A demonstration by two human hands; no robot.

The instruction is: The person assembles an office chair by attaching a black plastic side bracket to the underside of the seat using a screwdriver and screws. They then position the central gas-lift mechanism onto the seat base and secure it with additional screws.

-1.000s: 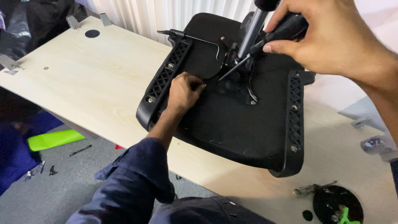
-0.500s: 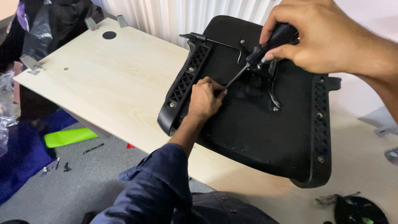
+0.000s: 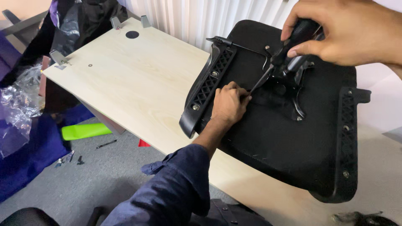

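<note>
an upturned black chair seat (image 3: 293,146) lies on the pale wooden table (image 3: 138,83), over on its right half, underside facing up. the right hand (image 3: 347,31) is wrapped tight around the black handle of a screwdriver (image 3: 284,54), held at a slant from the far right, its thin shaft running down and left to a tip that meets the seat just beside the left hand (image 3: 228,104). that left hand rests on the seat with its fingers bunched at the tip, pinching or steadying something there, though whether a screw sits between them is too small to tell. the metal bracket (image 3: 289,83) is seated in the middle of the underside, with screw heads showing near its lower arm. both ribbed plastic side rails (image 3: 209,83) show screw heads along them, so they look fastened already. judging from that, the work seems well along, with the spot under the tip the one in hand now. down on the grey floor at the near left lie small loose bits of hardware (image 3: 69,158), a green sheet (image 3: 86,130) and clear plastic wrap (image 3: 19,109)
</note>
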